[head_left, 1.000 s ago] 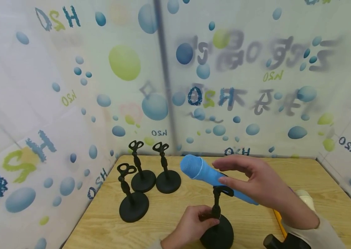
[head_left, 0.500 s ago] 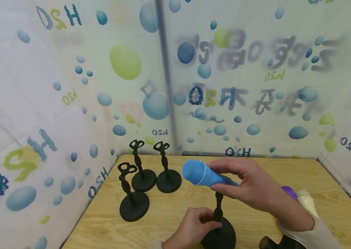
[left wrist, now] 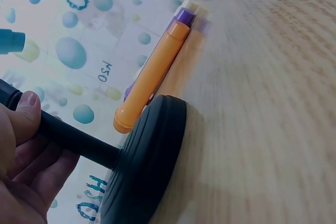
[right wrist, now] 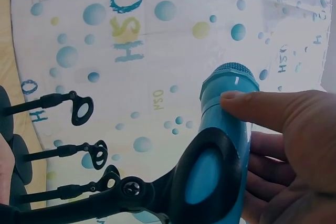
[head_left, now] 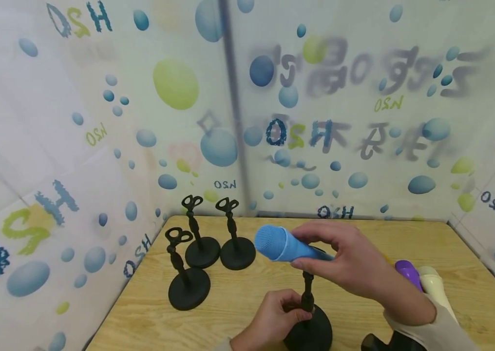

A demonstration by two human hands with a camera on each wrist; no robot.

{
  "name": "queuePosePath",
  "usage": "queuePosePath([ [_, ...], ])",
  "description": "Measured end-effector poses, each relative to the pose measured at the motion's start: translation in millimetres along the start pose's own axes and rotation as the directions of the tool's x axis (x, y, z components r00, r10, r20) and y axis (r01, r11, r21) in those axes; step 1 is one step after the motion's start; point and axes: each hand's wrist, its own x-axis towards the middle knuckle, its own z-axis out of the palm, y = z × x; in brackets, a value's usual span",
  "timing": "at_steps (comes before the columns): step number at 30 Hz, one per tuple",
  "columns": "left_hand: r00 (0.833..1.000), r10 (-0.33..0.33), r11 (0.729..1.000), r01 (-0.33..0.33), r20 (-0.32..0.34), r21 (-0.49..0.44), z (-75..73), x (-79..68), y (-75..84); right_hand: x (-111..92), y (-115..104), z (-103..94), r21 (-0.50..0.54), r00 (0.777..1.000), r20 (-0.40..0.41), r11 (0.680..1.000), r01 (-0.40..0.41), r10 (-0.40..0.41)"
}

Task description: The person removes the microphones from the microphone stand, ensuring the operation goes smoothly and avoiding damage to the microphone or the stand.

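Observation:
In the head view my right hand (head_left: 348, 261) grips a blue microphone (head_left: 280, 243) by its handle, mesh head pointing left. The right wrist view shows the thumb near the mesh head, other fingers behind the body. A black clip (right wrist: 228, 166) at the stand's top lies around the microphone's body. My left hand (head_left: 274, 314) pinches the pole of this black microphone stand (head_left: 311, 331), just above its round base. In the left wrist view the stand's base (left wrist: 147, 166) rests on the table, with the left thumb and fingers around the pole.
Three more black microphone stands, one of them nearest (head_left: 189, 288), stand at the table's left with bare clips. Purple (head_left: 407, 274) and cream (head_left: 433, 287) microphones lie at the right. An orange microphone (left wrist: 155, 74) lies beyond the base. Printed curtains (head_left: 317, 195) surround the wooden table (head_left: 238, 302).
My right hand has moved slightly left along the microphone and now holds it nearer the head. The microphone has turned and its head sits a little lower. My left hand stays on the pole.

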Motion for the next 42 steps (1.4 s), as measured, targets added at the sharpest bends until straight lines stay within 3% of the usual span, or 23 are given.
queuePosePath([
  [42,1.000,-0.018,0.997,0.017,0.012,0.073,-4.9,7.1,8.3,9,-7,17.0,0.117,0.997,-0.056,0.992,-0.047,0.054],
])
